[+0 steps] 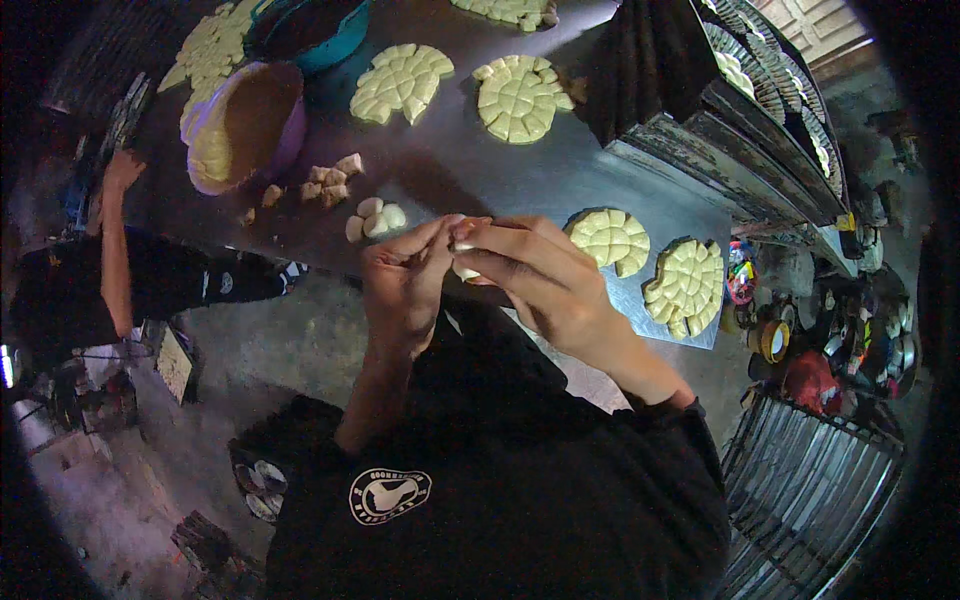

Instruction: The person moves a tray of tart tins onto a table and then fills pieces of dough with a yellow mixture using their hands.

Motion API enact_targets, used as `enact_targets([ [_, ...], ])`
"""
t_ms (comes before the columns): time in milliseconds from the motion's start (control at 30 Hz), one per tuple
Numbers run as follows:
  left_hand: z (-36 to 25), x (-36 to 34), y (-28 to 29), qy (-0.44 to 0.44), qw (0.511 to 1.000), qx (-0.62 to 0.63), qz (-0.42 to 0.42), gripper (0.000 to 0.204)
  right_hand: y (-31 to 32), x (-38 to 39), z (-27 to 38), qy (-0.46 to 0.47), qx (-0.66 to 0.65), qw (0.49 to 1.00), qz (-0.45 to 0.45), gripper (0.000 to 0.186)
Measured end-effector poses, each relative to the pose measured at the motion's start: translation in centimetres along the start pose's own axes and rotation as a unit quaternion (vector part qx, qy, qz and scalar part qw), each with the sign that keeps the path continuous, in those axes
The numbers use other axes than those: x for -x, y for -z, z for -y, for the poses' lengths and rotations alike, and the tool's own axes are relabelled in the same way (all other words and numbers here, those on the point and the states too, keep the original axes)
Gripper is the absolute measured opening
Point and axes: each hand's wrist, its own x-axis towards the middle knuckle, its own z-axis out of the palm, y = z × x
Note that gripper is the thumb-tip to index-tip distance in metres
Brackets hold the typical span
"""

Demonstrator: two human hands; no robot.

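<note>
Close to my body, both hands meet above the near edge of the metal table. My left hand is closed, its thumb and fingertips pinched together against the right fingertips. My right hand curls its fingers around a small pale dough piece, which shows beneath them; the rest of it is hidden. Just beyond my left hand sits a cluster of smooth white dough balls. Brownish lumps lie a little farther back. To the right of my right hand are two flat dough rounds cut into segments, one nearer and one farther.
More scored dough rounds lie toward the back. A purple basin and a teal basin stand at the back left. A dark rack with trays rises at the right. Another person's arm reaches in at the left.
</note>
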Motion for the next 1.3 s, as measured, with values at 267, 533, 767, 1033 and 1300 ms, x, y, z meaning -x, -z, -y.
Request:
enact_targets([
  [267, -3.1, 1.2, 2.5, -0.046, 0.996, -0.047, 0.058, 0.024, -0.9, -2.7, 0.6, -0.08, -0.032, 0.996, 0.026, 0.012],
  [533, -1.1, -1.6, 11.0, 0.008, 0.993, -0.007, 0.116, 0.021, -6.6, -6.4, 1.3, -0.15, -0.206, 0.964, 0.074, 0.046],
  [767, 1.3, -0.7, 18.0, 0.216, 0.94, 0.218, 0.147, 0.047, -15.4, -6.4, 2.0, -0.214, 0.016, 0.967, 0.136, 0.06],
  [1033, 5.5, 0.1, 22.9, 0.111, 0.987, -0.07, 0.094, 0.041, -24.8, -0.1, 2.5, -0.52, -0.368, 0.77, -0.041, 0.045],
  [1300, 6.7, -4.9, 25.6, 0.028, 0.984, -0.174, 0.024, 0.028, -27.7, 1.5, -1.4, -0.448, 0.014, 0.891, -0.072, 0.035],
])
